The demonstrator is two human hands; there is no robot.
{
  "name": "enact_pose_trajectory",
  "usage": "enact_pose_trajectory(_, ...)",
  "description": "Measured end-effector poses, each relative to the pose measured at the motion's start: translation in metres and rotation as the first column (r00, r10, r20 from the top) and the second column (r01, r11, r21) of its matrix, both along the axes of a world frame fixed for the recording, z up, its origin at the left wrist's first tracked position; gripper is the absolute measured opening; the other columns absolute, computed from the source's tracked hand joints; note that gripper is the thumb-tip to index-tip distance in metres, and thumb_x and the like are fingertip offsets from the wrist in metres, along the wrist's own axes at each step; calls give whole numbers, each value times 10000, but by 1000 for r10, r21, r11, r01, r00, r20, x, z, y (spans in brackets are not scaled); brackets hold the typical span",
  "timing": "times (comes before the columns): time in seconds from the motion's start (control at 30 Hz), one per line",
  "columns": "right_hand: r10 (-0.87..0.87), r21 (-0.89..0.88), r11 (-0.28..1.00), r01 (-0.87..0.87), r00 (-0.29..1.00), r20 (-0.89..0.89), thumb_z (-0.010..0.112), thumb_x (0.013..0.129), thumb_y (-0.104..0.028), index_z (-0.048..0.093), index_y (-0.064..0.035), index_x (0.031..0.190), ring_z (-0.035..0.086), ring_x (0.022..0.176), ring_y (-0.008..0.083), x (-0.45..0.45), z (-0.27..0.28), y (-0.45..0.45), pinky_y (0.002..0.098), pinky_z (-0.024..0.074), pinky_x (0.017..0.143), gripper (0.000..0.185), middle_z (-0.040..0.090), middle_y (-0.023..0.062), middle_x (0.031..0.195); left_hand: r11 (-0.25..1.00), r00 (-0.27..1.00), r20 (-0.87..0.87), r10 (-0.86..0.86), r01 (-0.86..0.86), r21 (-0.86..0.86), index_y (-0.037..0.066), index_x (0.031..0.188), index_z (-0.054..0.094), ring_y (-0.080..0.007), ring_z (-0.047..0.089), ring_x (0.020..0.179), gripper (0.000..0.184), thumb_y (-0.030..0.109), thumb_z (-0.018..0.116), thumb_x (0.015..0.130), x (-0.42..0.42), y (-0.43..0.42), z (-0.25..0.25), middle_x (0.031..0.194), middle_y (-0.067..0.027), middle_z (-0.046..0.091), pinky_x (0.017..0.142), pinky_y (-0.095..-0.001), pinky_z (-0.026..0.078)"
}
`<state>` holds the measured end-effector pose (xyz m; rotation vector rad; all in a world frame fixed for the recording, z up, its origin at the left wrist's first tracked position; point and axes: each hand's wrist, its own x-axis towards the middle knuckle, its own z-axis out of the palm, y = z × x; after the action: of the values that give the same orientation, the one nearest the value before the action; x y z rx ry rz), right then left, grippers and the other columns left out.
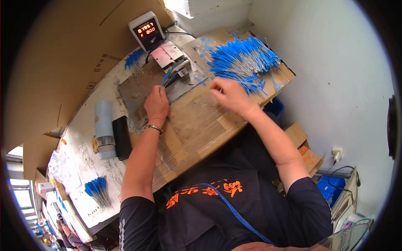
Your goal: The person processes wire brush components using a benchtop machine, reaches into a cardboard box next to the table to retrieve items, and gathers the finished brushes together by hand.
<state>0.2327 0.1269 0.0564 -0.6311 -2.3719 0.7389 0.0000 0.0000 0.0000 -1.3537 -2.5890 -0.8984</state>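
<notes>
My left hand (pixel 157 103) is closed on a few thin blue-sleeved wires (pixel 168 76), their ends pointing up toward a small pink-and-white machine (pixel 168 56) with a metal front. To the right, my right hand (pixel 231 94) has its fingers curled together, slightly blurred. Whether anything is between those fingers is too small to tell. Just beyond the right hand lies a big pile of blue-sleeved wires (pixel 243 56) with silvery ends. A smaller bunch of the same wires (pixel 133 60) rests left of the machine.
Behind the machine stands a counter display (pixel 146 31) with lit red digits. A grey-blue cylinder (pixel 104 125) and a black flat case (pixel 122 138) lie at the left. Another wire bunch (pixel 97 188) sits nearer. Cardboard (pixel 197 125) covers the table's front; a wall rises at right.
</notes>
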Motion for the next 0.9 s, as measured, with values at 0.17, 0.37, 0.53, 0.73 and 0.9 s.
enact_pose_trajectory(0.17, 3, -290, 957, 13, 998, 56, 621, 791, -170, 643, -37, 844, 649, 743, 315, -61, -35, -16, 404, 498, 659, 144, 669, 147, 777, 983, 991, 130, 38, -61, 174, 104, 999, 527, -390, 601, 759, 219, 305, 451, 956, -15, -1, -5, 807, -163, 636, 658, -477, 450)
enact_pose_trajectory(0.37, -91, -366, 926, 89, 996, 11, 634, 788, -178, 661, -20, 839, 657, 747, 317, -86, -48, -9, 393, 504, 685, 168, 677, 160, 784, 986, 986, 163, 43, -68, 154, 98, 988, 523, -398, 599, 752, 222, 305, 446, 961, -8, -1, -1, 773, -173, 631, 649, -489, 444)
enact_pose_trajectory(0.53, -125, -391, 912, 123, 992, 19, 641, 779, -186, 677, -18, 843, 659, 733, 310, -95, -47, -7, 393, 506, 687, 183, 678, 162, 781, 987, 986, 164, 31, -56, 151, 98, 976, 519, -398, 599, 745, 222, 304, 441, 962, -8, -2, 0, 773, -177, 631, 639, -493, 439)
enact_pose_trajectory(0.73, -112, -439, 890, 125, 992, 54, 639, 777, -191, 682, -16, 846, 660, 748, 306, -101, -50, -4, 386, 507, 699, 192, 677, 168, 785, 990, 991, 125, 37, -53, 127, 99, 970, 520, -395, 600, 735, 226, 307, 433, 963, -8, -2, 2, 762, -175, 629, 629, -495, 436)
enact_pose_trajectory(0.9, -100, -379, 923, 71, 993, -58, 656, 784, -222, 680, -29, 894, 660, 786, 306, -91, -45, -9, 383, 505, 717, 224, 680, 159, 804, 994, 998, 42, 43, -47, 99, 106, 968, 524, -386, 602, 738, 218, 305, 436, 960, -4, 0, 2, 763, -169, 629, 628, -490, 440)
